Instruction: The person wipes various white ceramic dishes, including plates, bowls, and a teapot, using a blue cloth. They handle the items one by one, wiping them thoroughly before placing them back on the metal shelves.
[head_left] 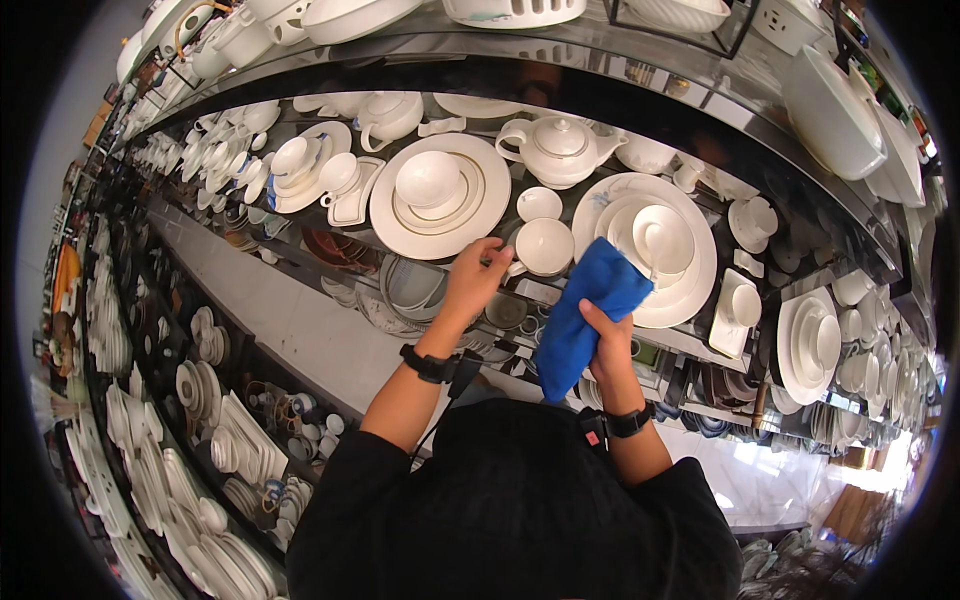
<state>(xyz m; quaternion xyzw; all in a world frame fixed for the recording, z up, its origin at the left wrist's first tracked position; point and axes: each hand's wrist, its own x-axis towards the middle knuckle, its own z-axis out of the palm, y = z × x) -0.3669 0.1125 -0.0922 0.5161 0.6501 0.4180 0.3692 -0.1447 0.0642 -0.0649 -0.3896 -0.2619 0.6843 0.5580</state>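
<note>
My right hand (pixel 612 345) grips a folded blue cloth (pixel 590 320), with the thumb lying over it. The cloth's upper end overlaps the edge of a stack of white plates and bowls (pixel 690 285). Half curled, with a gap between thumb and fingers, my left hand (pixel 478 278) is beside the handle of a white cup (pixel 545 247). Its fingertips are at the handle; I see no firm hold. A smaller white cup (pixel 539 204) stands just behind that one. Left of them lies a large gold-rimmed plate (pixel 395 222) carrying a bowl (pixel 428 180).
Behind the cups stands a lidded white teapot (pixel 560 150). An upper glass shelf with a dark edge (pixel 520 76) runs above this display, bearing more white dishes. Stacked crockery fills lower shelves (pixel 410 290) and the racks on the left (pixel 225 440). Pale floor (pixel 270 310) shows between.
</note>
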